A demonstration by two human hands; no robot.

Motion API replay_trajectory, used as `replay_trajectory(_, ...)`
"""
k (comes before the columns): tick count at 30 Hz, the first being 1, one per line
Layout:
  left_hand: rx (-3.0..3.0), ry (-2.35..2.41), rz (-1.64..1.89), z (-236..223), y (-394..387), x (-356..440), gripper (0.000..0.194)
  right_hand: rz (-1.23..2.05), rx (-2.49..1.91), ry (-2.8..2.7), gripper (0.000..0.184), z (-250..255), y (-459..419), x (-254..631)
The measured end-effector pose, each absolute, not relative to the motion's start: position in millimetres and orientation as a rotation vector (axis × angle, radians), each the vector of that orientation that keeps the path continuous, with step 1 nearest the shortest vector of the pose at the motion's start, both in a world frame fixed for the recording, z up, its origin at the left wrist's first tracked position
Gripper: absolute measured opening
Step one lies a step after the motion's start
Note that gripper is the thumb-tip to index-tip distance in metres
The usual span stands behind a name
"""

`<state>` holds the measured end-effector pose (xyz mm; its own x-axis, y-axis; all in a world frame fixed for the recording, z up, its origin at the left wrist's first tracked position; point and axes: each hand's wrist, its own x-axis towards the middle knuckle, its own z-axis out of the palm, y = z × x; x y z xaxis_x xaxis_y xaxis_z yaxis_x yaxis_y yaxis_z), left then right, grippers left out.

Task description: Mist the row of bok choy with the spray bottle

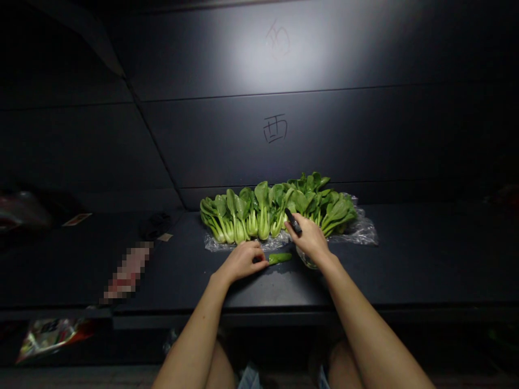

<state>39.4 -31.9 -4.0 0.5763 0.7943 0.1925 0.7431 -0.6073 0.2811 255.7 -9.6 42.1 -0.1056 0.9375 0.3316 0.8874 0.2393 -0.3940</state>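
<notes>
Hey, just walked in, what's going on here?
At a dark shelf, a person's left hand has its fingertips at one end of a short green vegetable piece. The right hand grips a slim black object. Behind the hands, a row of leafy greens lies on clear plastic.

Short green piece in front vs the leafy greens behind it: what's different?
Count: the green piece is a single short item; the leafy greens form a wide row of many heads.
Look: the green piece shows no leaves; the leafy greens have pale stalks and broad leaves.
Pose: the green piece lies sideways on the dark counter; the leafy greens point their leaves away, on clear plastic.
Shared: green colour.
</notes>
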Motion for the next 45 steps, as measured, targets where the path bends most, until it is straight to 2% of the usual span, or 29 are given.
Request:
replay_trajectory(5, 2.498, 1.385, 0.529, -5, -31, 37, 0.028, 0.141, -1.599, -2.09, 0.028, 42, -11, 252)
replay_trajectory(10, 2.439, 1.708, 0.869, -7, -26, 28, 0.018, 0.107, -1.556, -2.168, 0.025, 39, -11, 246)
replay_trajectory(13, 2.403, 1.952, 0.937, -13, -23, 15, 0.016, 0.111, -1.579, -2.193, 0.026, 39, -10, 241)
replay_trajectory(17, 2.306, 2.16, 0.932, -20, -22, 3, 0.025, 0.102, -1.576, -2.247, 0.026, 39, -10, 236)
replay_trajectory(21, 2.319, 2.15, 0.894, -22, -24, 1, 0.037, 0.094, -1.526, -2.284, 0.029, 38, -11, 233)
replay_trajectory(31, 2.368, 2.222, 0.813, -24, -22, 8, 0.049, 0.088, -1.505, -2.253, 0.028, 38, -13, 231)
replay_trajectory(45, 2.308, 2.163, 0.965, -23, -20, 6, 0.045, 0.093, -1.343, -2.277, 0.025, 40, -17, 226)
